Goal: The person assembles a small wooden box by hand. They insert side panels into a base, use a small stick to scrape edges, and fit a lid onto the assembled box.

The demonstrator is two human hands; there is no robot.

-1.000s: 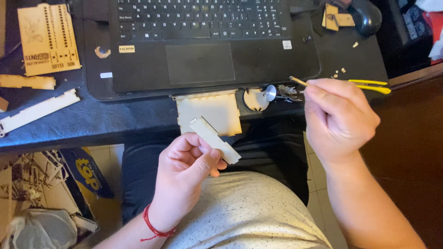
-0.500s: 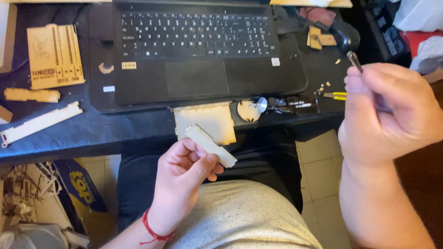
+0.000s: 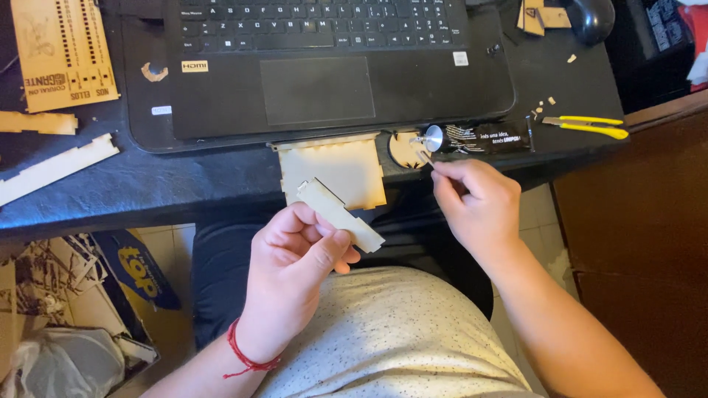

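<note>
My left hand [image 3: 295, 258] hovers over my lap and grips a pale notched wooden strip [image 3: 346, 214] between thumb and fingers. My right hand [image 3: 476, 199] pinches a thin stick [image 3: 426, 157]. The stick's tip rests at a small round wooden disc [image 3: 402, 151] on the desk's front edge, next to a small shiny metal cap [image 3: 434, 137]. A square wooden panel [image 3: 332, 169] with toothed edges lies on the desk edge just behind the strip.
An open black laptop [image 3: 317, 74] fills the middle of the dark desk. A yellow-handled tool [image 3: 590, 125] and a dark wrapper [image 3: 487, 136] lie to the right. Laser-cut wooden sheets [image 3: 63, 51] and a long strip [image 3: 51, 166] lie to the left.
My right hand has come from the right side down and left to the disc at the desk edge, carrying the stick. My left hand has kept the strip in about the same place.
</note>
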